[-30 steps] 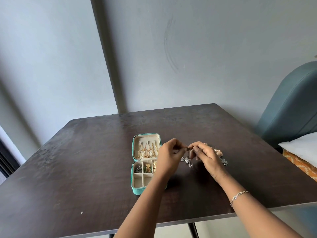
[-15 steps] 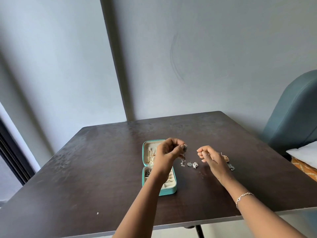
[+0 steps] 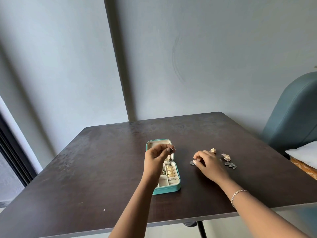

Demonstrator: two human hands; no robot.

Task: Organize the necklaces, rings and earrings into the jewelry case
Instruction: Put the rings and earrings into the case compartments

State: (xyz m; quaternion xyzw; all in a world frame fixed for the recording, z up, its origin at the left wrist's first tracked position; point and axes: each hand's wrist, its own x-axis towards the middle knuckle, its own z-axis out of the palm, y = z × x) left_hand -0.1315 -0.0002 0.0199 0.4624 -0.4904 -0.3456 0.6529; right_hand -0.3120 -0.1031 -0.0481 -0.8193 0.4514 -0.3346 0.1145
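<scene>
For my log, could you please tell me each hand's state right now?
Left hand: pinching a dangling earring over the jewelry case.
Right hand: fingertips on a dark earring on the table; grip cannot be told.

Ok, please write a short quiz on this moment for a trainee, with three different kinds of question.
1. True or false: the left hand pinches a dangling earring above the case.
2. Where do the two gold earrings lie? A) in the left hand B) on the table, by the right hand C) inside the case
3. Fill in: the case's lid is ___.
Key: 1 true; 2 B; 3 open.
</scene>
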